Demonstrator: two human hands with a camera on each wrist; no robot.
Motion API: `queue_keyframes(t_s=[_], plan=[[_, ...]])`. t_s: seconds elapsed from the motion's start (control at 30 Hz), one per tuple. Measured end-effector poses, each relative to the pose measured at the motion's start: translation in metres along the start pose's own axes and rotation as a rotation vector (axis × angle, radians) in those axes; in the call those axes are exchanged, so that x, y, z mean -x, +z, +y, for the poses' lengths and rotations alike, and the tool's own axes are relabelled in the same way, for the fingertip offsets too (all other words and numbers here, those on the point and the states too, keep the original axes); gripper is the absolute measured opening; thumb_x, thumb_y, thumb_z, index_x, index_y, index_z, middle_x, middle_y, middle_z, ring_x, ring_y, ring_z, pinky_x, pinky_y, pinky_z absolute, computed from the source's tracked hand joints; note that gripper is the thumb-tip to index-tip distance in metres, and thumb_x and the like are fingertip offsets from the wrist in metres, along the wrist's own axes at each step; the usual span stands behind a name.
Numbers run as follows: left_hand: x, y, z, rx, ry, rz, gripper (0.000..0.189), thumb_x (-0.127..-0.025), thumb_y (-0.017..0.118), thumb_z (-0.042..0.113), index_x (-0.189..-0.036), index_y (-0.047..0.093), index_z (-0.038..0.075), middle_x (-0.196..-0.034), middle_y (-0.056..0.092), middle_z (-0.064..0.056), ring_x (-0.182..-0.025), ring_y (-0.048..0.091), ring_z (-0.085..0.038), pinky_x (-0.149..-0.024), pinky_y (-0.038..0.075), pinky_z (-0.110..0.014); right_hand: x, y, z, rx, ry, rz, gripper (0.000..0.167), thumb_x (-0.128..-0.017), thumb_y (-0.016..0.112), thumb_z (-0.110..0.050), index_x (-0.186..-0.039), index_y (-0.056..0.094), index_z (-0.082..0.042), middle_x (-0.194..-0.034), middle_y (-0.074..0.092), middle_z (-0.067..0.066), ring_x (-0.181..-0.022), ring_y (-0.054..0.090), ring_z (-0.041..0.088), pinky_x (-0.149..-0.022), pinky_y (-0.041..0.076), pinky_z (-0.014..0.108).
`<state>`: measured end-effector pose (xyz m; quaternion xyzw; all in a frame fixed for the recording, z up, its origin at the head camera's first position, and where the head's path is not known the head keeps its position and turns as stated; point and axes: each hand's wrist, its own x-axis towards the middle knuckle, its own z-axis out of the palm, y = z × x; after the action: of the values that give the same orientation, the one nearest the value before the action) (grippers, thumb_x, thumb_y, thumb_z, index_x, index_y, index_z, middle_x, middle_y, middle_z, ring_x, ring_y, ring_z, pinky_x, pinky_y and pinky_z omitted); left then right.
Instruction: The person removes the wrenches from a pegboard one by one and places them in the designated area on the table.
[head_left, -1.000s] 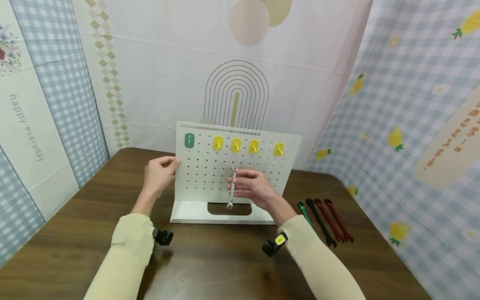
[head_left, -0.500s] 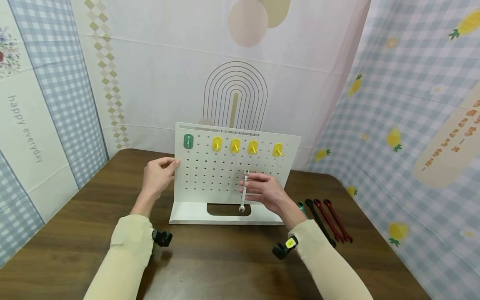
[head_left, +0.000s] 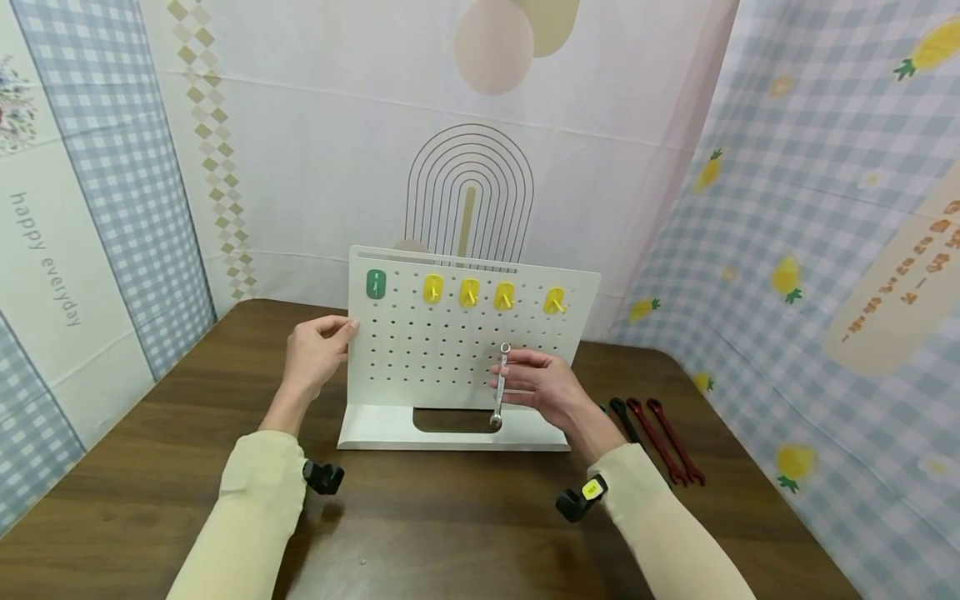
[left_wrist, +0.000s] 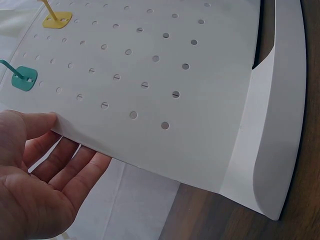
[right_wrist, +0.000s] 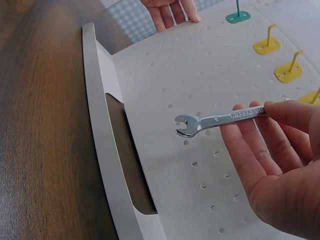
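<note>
A small silver combination wrench (head_left: 500,392) hangs nearly upright in front of the white pegboard (head_left: 408,387). My right hand (head_left: 553,390) pinches its shank between thumb and fingers; in the right wrist view the wrench's open end (right_wrist: 187,125) points away from the hand. The left edge of the pegboard is held by my left hand (head_left: 315,357), thumb on the front and fingers behind, as the left wrist view shows. Along the upper part of the board sit a green hook (head_left: 376,284) at left and several yellow hooks (head_left: 468,292), with nothing hanging on them.
To the right of the board, on the brown wooden table (head_left: 442,533), lie a black wrench (head_left: 624,417) and two dark red wrenches (head_left: 675,437). My right forearm partly covers that group. Patterned cloth (head_left: 300,150) stands behind the table and at both sides.
My right hand has moved to the right and slightly down with the silver wrench, covering the green wrench on the table. The left hand keeps its hold on the pegboard's edge.
</note>
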<state>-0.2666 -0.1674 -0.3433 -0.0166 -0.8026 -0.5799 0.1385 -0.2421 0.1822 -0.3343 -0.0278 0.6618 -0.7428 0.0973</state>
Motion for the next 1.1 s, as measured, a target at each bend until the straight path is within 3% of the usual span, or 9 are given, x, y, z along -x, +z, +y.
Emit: queue_keyframes(t_s=[0.5, 0.77, 1.1], plan=[[0.0, 0.001, -0.001, 0.001, 0.008, 0.002, 0.041, -0.108, 0.061, 0.031, -0.131, 0.071, -0.002, -0.124, 0.07, -0.023, -0.103, 0.067, -0.027, -0.086, 0.065, -0.027, 0.005, -0.013, -0.001, 0.017, 0.01, 0.041, 0.017, -0.1, 0.069, 0.001, -0.116, 0.071, -0.006, -0.105, 0.081, 0.007, -0.092, 0.079, 0.023, -0.088, 0.067, 0.043], [0.0, 0.002, -0.001, 0.004, 0.003, 0.001, 0.041, -0.108, 0.062, 0.031, -0.131, 0.072, -0.002, -0.123, 0.07, -0.023, -0.103, 0.068, -0.027, -0.087, 0.065, -0.03, 0.007, -0.024, 0.002, 0.052, 0.024, 0.068, 0.028, -0.1, 0.07, 0.0, -0.127, 0.067, 0.001, -0.104, 0.081, 0.005, -0.096, 0.079, 0.025, -0.086, 0.067, 0.042], [-0.001, 0.001, -0.001, 0.0, 0.004, 0.002, 0.042, -0.108, 0.061, 0.031, -0.132, 0.07, -0.002, -0.126, 0.069, -0.025, -0.108, 0.069, -0.031, -0.092, 0.065, -0.035, 0.014, -0.046, 0.002, 0.041, 0.017, 0.076, 0.03, -0.1, 0.069, 0.0, -0.13, 0.066, 0.003, -0.104, 0.081, 0.005, -0.096, 0.079, 0.022, -0.086, 0.067, 0.039]])
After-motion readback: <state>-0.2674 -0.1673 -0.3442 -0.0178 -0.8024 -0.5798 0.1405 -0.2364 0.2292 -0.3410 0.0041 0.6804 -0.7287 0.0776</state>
